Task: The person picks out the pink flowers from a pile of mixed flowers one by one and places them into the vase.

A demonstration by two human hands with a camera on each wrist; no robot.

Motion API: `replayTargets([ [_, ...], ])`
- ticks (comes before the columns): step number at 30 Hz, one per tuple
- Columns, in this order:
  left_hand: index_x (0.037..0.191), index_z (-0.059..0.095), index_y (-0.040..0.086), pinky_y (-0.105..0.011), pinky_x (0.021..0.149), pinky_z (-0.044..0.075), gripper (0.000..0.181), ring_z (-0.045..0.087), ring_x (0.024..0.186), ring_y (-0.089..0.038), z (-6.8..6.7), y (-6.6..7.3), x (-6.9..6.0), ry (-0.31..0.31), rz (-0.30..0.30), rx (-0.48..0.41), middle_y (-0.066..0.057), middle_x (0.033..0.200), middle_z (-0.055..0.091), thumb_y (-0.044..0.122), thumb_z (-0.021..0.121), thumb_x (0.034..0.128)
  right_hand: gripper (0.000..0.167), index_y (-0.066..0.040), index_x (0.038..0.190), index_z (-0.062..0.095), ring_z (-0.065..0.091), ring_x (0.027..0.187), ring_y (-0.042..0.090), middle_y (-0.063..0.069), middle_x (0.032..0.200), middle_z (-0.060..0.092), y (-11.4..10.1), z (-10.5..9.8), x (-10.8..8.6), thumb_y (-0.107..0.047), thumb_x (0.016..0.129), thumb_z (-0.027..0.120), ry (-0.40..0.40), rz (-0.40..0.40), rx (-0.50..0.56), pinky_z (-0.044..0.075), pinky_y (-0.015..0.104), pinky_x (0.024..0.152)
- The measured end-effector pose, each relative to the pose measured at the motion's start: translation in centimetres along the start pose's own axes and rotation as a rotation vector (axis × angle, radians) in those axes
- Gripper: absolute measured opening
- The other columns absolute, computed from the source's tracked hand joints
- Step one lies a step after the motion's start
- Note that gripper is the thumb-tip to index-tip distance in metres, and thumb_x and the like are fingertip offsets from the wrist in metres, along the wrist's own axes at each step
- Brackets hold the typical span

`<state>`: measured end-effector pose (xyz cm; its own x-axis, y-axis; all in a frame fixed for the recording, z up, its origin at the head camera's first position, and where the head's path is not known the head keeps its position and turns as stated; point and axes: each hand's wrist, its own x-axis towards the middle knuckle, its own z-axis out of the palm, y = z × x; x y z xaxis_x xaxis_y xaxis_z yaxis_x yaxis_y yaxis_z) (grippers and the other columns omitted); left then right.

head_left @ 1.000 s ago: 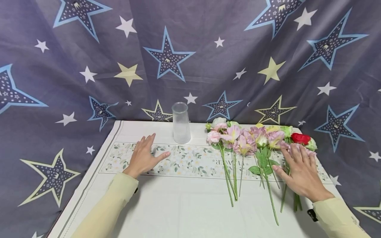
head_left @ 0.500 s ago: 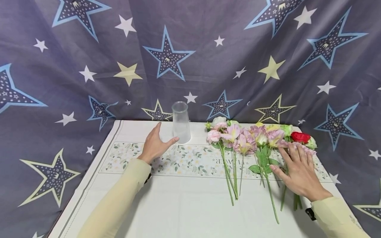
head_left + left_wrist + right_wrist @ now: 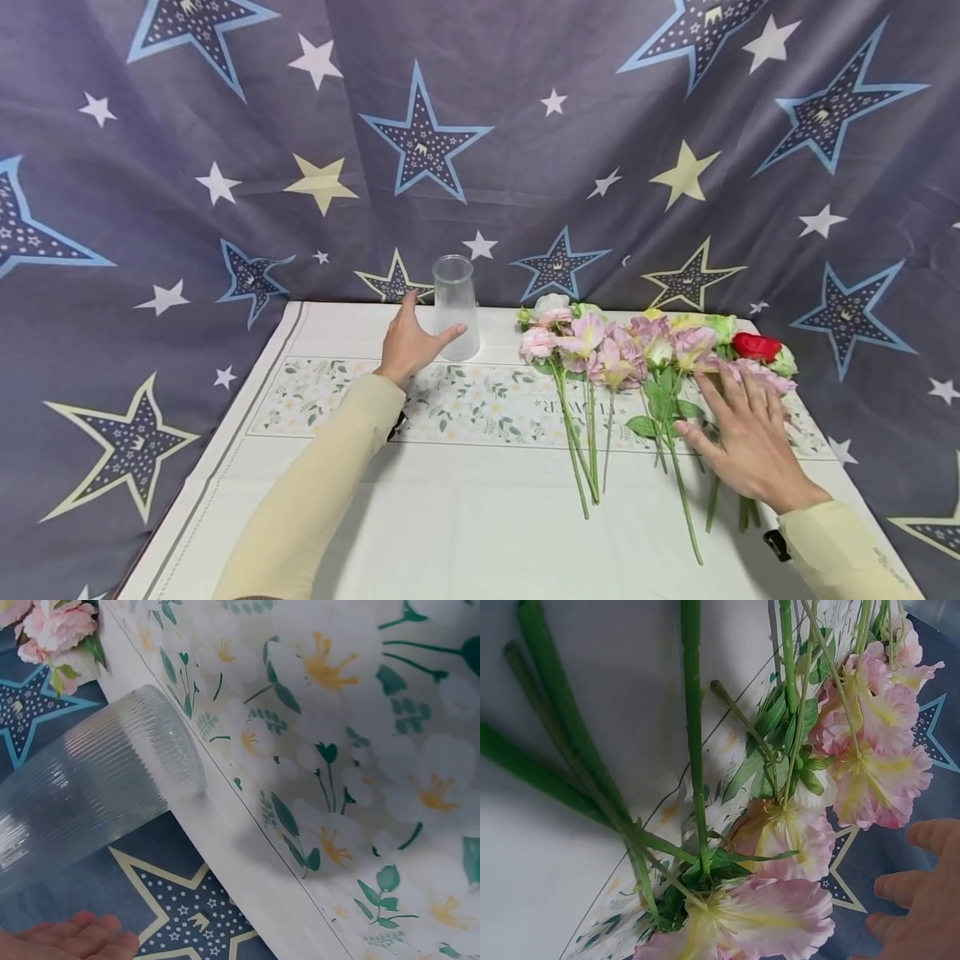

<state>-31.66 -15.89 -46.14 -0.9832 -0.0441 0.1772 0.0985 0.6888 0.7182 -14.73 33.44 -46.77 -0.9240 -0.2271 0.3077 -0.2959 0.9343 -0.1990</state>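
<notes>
A clear ribbed vase stands upright near the back edge of the table. My left hand is just left of it, thumb and fingers spread around its near side. In the left wrist view a gap shows between the fingertips and the vase. On the right lie several artificial flowers, among them pink-and-yellow blooms, a pale pink one and a red one. My right hand hovers over the rightmost stems with fingers extended, holding nothing; whether it touches a petal cannot be told.
A floral printed runner crosses the white tablecloth. Green stems point toward the front of the table. A star-patterned curtain hangs close behind the table and along both sides.
My left hand has moved right and away from me, up to the vase. The right hand has shifted only slightly left. Vase and flowers have stayed in place.
</notes>
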Motion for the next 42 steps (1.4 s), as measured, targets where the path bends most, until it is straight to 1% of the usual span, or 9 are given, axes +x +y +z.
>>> replayTargets([
  [4,0.163,0.021,0.013,-0.057,0.113,0.038,0.112,0.040,0.144,-0.040,0.3,0.3,0.6,0.019,-0.007,-0.008,-0.015,0.162,0.035,0.063,0.079,0.0808,0.084,-0.015,0.165,0.020,-0.008,0.156,0.040,0.018,0.171,0.006,0.0,-0.1,0.0,-0.051,0.100,0.058,0.008,-0.007,0.002,-0.011,0.065,0.119],
  [7,0.162,0.023,0.012,-0.055,0.114,0.037,0.109,0.041,0.143,-0.040,0.5,0.6,1.0,0.032,-0.008,-0.037,-0.017,0.160,0.038,0.058,0.081,0.0814,0.084,-0.015,0.165,0.020,-0.008,0.156,0.040,0.018,0.171,0.005,0.0,-0.2,0.0,-0.051,0.100,0.059,0.012,-0.007,0.003,-0.010,0.065,0.119],
  [12,0.160,0.027,0.009,-0.054,0.113,0.038,0.108,0.043,0.141,-0.041,1.0,1.0,1.6,0.052,-0.012,-0.071,-0.018,0.158,0.041,0.055,0.084,0.0798,0.083,-0.015,0.164,0.021,-0.008,0.156,0.040,0.018,0.171,0.006,0.0,-0.2,0.0,-0.051,0.100,0.059,0.008,0.001,0.007,-0.010,0.066,0.119],
  [18,0.159,0.031,0.015,-0.055,0.111,0.040,0.105,0.047,0.138,-0.039,1.7,1.3,2.3,0.038,-0.013,-0.085,-0.014,0.155,0.046,0.057,0.084,0.0788,0.084,-0.014,0.164,0.021,-0.008,0.156,0.041,0.018,0.171,0.006,-0.1,-0.1,0.0,-0.052,0.100,0.059,0.006,0.006,-0.001,-0.011,0.066,0.119],
  [26,0.153,0.043,0.013,-0.051,0.108,0.043,0.089,0.055,0.130,-0.035,2.0,2.0,3.0,0.071,0.034,-0.151,-0.015,0.142,0.058,0.042,0.088,0.0814,0.084,-0.016,0.165,0.021,-0.003,0.155,0.044,0.018,0.171,0.007,-0.1,-0.1,0.0,-0.052,0.099,0.059,0.015,-0.001,-0.011,-0.010,0.066,0.119],
  [30,0.152,0.043,0.012,-0.050,0.109,0.043,0.088,0.055,0.130,-0.034,2.1,2.2,3.3,0.069,0.045,-0.145,-0.016,0.142,0.058,0.039,0.088,0.0819,0.083,-0.016,0.164,0.022,-0.004,0.155,0.044,0.019,0.170,0.009,0.0,-0.2,0.0,-0.051,0.099,0.060,0.022,-0.001,-0.005,-0.010,0.067,0.118],
  [33,0.152,0.043,0.010,-0.050,0.110,0.042,0.087,0.055,0.131,-0.035,2.1,2.3,3.5,0.059,0.046,-0.136,-0.016,0.144,0.058,0.038,0.087,0.0827,0.084,-0.016,0.164,0.022,-0.001,0.154,0.047,0.018,0.170,0.009,0.0,-0.2,0.0,-0.051,0.099,0.060,0.023,0.001,-0.001,-0.010,0.067,0.118],
  [37,0.150,0.045,0.009,-0.049,0.109,0.043,0.085,0.055,0.130,-0.035,2.0,2.3,3.6,0.052,0.034,-0.126,-0.015,0.143,0.058,0.040,0.086,0.0832,0.084,-0.016,0.164,0.022,0.002,0.153,0.050,0.018,0.171,0.009,-0.1,-0.2,0.0,-0.052,0.098,0.061,0.022,0.008,0.002,-0.009,0.067,0.118],
  [42,0.150,0.045,0.009,-0.048,0.109,0.043,0.084,0.055,0.129,-0.035,1.8,2.4,3.5,0.046,0.018,-0.099,-0.015,0.143,0.058,0.043,0.085,0.0841,0.084,-0.016,0.164,0.022,0.000,0.154,0.048,0.018,0.171,0.009,-0.1,-0.1,0.0,-0.052,0.099,0.060,0.016,0.012,0.001,-0.009,0.067,0.118],
])
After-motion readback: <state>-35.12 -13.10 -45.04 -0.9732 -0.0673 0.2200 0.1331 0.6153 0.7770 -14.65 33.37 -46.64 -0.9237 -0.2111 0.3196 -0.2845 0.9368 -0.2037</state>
